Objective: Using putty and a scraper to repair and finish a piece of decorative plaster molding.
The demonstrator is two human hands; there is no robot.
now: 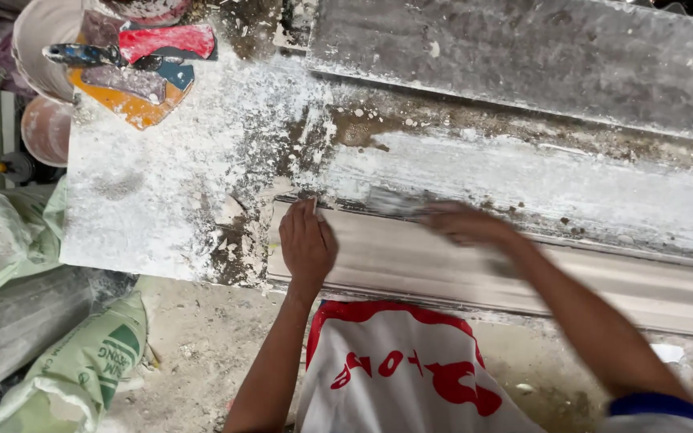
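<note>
The moulding (475, 273), a long pale plaster strip, lies along the near edge of the bench (146, 208). Its long axis goes from centre frame off to the right edge, dipping slightly as it goes.

The left hand (306, 244) sits flat on the strip's left end, fingers together and pointing toward the top of the frame, pressing down, not pinching anything. The right hand (467, 224) is further right along the same strip, at its far edge. It's blurred, so I can't tell the grip for sure, but it looks closed around a flat blade (395, 200) that points left toward the other hand.

So both hands are on the strip, with the blade between them. Everything to the right of the right hand is bare strip.

Upper left of the frame has a bucket (42, 48) with scrapers (134, 60) lying across it. Sacks (82, 361) sit lower left on the floor.
</note>
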